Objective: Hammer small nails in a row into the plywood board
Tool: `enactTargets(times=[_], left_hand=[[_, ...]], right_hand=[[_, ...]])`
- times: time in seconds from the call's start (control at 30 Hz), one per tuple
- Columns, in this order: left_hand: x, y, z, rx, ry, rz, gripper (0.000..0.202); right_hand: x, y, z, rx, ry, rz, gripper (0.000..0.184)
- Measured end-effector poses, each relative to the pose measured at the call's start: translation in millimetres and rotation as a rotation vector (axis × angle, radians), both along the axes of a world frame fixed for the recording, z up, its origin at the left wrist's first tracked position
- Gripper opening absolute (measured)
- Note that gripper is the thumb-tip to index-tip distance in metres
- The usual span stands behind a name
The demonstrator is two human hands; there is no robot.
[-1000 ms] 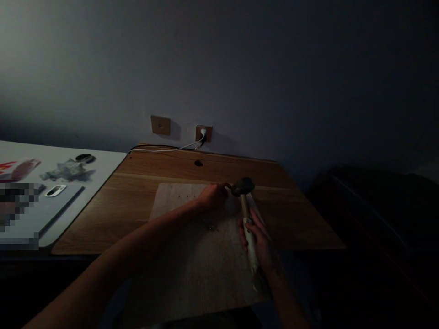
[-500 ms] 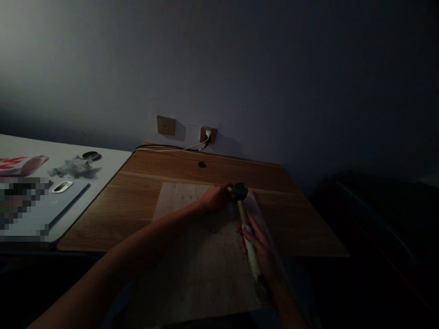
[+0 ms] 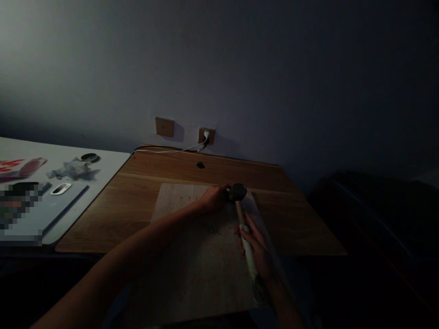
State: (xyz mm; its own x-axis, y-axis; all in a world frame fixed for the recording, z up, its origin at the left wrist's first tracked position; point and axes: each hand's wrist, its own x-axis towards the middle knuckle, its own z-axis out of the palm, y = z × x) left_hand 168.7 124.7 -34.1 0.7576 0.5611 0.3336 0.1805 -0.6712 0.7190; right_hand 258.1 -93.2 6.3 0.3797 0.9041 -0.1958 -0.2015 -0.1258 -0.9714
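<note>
The hammer [image 3: 247, 249] is near-black at the head, light brown just below it, off-white along the grip and dark at the butt. Under it, the board [image 3: 192, 274] is pale greyish brown, with a short row of dark dots [image 3: 189, 198]. The wooden table [image 3: 302, 224] is warmer brown, streaked with grain — the neighbouring table [image 3: 109, 160] is white. The wall [image 3: 240, 68] shades from pale grey to dark blue-grey; the wall plate [image 3: 164, 127] is golden brown, the plug [image 3: 206, 135] white. The packet [image 3: 20, 167] mixes red, white and pink.
</note>
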Motion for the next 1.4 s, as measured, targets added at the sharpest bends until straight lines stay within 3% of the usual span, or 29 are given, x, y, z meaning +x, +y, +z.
enactTargets(times=[0.13,0.23,0.37,0.5,0.63,0.8,1.0,1.13,1.3,1.4], left_hand=[[-7,2,8.9,0.077,0.030,-0.012,0.040],[-27,-4,28.9,0.185,0.099,-0.071,0.038],[-61,-27,62.0,0.288,0.302,-0.365,0.026],[-78,-51,77.1,0.425,0.445,-0.450,0.019],[-77,-61,73.6,0.483,0.491,-0.446,0.012],[-71,-60,70.6,0.473,0.479,-0.443,0.004],[-68,-50,74.6,0.227,0.449,-0.415,0.009],[-64,-34,67.9,0.104,0.369,-0.311,0.017],[-52,-12,52.2,0.240,0.354,-0.026,0.016],[-46,-7,48.6,0.291,0.352,0.024,0.018]], right_hand=[[1,0,1.5,0.018,-0.015,0.009,0.075],[7,0,2.2,0.039,-0.036,0.001,0.078],[19,-11,7.8,-0.013,-0.086,-0.048,0.078],[29,-31,6.5,-0.095,-0.181,-0.086,0.068],[32,-46,-9.4,-0.071,-0.349,-0.142,0.058],[29,-48,-19.7,-0.049,-0.407,-0.097,0.060],[26,-48,-16.6,-0.054,-0.420,-0.081,0.055],[27,-49,-20.9,-0.055,-0.402,-0.110,0.056],[31,-48,-26.6,-0.056,-0.397,-0.096,0.060],[31,-48,-26.4,-0.063,-0.391,-0.083,0.062]])
